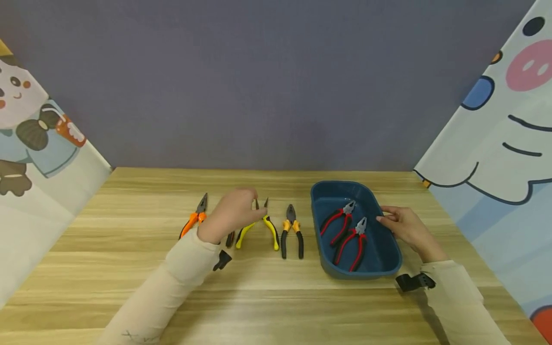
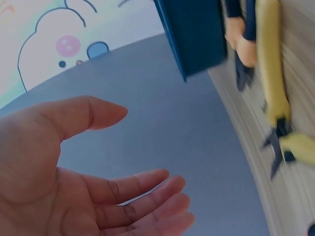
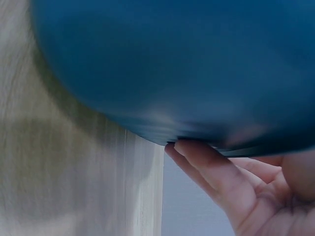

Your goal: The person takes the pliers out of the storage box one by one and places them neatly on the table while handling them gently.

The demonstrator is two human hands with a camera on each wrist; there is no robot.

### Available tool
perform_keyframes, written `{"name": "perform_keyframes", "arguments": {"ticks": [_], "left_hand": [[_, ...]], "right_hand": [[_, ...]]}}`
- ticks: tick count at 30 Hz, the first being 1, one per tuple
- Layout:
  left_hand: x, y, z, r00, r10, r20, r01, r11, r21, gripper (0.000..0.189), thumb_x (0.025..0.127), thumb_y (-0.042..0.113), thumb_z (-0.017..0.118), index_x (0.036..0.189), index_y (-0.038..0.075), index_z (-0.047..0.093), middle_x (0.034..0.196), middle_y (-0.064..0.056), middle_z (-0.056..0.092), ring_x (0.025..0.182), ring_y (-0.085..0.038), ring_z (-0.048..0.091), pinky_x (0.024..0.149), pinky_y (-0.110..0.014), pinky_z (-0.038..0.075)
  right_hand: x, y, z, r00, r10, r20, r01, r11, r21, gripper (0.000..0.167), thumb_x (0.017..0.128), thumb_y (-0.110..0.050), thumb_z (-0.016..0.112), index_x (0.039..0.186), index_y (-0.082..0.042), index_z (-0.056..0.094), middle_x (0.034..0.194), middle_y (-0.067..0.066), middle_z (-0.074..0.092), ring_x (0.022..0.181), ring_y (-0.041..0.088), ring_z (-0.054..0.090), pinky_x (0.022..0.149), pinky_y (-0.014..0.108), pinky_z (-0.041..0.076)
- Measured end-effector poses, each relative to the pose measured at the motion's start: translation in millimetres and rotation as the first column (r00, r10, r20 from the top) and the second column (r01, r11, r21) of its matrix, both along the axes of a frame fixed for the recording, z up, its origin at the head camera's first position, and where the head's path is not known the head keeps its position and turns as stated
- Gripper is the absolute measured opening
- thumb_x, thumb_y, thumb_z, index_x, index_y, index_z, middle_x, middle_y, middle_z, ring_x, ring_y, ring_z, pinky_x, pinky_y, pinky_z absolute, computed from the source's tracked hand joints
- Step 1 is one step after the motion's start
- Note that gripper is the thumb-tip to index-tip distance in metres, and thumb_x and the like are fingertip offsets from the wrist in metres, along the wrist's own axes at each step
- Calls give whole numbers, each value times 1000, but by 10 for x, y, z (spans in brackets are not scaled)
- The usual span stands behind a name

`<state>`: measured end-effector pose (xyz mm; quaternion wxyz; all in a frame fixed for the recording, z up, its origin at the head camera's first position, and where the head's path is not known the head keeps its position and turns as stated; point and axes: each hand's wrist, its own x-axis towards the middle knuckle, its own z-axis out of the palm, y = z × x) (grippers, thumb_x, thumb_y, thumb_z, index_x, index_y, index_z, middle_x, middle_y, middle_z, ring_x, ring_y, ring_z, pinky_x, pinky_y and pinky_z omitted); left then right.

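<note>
My left hand (image 1: 235, 211) is above the row of pliers, near yellow-handled pliers (image 1: 271, 230) whose jaws and handles are spread. In the left wrist view its thumb and fingers are apart, with nothing between them. The hand hides part of a dark-handled tool (image 1: 230, 238) and partly covers the yellow pliers. My right hand (image 1: 403, 225) pinches the right rim of a blue plastic bin (image 1: 358, 275), thumb at the inner side and fingers outside. Inside the bin lie two red-and-black pliers (image 1: 338, 223), jaws toward the back.
Orange-handled pliers (image 1: 199, 218) lie left of my left hand, partly behind the sleeve. Black-and-yellow pliers (image 1: 292, 230) lie between the yellow pair and the bin. A grey panel (image 1: 267, 86) rises behind the wooden table (image 1: 267, 306), with printed cloths at both sides.
</note>
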<state>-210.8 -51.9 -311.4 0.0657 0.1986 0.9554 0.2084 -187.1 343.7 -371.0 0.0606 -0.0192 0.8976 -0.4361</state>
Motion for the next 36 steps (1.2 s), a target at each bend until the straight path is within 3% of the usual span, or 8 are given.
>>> {"name": "perform_keyframes", "arguments": {"ticks": [3,9,11,16,20,26,30,36], "left_hand": [[-2,112,-8,999,-39,-17,39,999,11,34,89,28,60,106,-2,62,78,-10,58,43,-8,24,50,-26,33],[24,348,-13,995,-91,-44,92,996,-2,41,89,31,62,114,-2,61,112,-15,63,55,-11,47,66,-29,46],[37,427,-3,993,-106,-49,106,994,3,42,89,31,62,116,-1,61,117,-15,62,56,-12,48,67,-31,47],[71,615,45,986,-152,-62,153,988,3,32,88,29,61,102,0,61,91,-12,62,48,-11,34,54,-27,37],[92,757,66,980,-182,-81,183,983,3,29,88,30,61,92,2,60,68,-2,49,47,-9,34,50,-24,33],[140,944,57,964,-244,-109,246,969,8,30,89,31,62,72,8,52,59,4,36,44,-6,28,44,-20,26],[182,1062,61,952,-276,-136,274,961,-30,28,89,33,63,87,5,59,63,3,41,47,-7,33,43,-20,28],[241,1256,46,948,-291,-129,277,954,-116,40,90,39,60,105,2,62,80,-1,55,66,-11,48,52,-22,38]], "right_hand": [[1,4,-1,1000,-2,-2,2,1000,10,53,98,-14,50,136,18,31,99,28,65,70,10,65,61,29,54],[1,5,0,1000,-2,4,2,1000,9,53,98,-14,50,137,18,31,104,31,63,73,13,67,61,31,55],[0,4,1,1000,-2,8,1,1000,6,53,98,-14,50,137,18,30,106,32,63,74,14,67,62,31,55],[0,1,4,1000,0,17,0,1000,-9,53,98,-13,49,137,18,29,104,30,64,73,13,67,62,31,55],[2,-1,10,1000,2,18,-2,1000,-22,54,98,-13,49,137,18,29,102,29,64,73,13,67,62,30,55],[5,3,10,1000,4,29,-3,999,-40,54,98,-12,49,137,18,28,102,29,64,73,12,67,62,30,55],[4,5,8,1000,2,25,-1,999,-38,53,98,-12,49,137,18,29,100,27,65,72,11,66,62,30,55],[-1,3,4,1000,2,17,-1,999,-38,52,98,-11,49,136,19,30,99,27,65,72,12,67,61,30,55]]}}
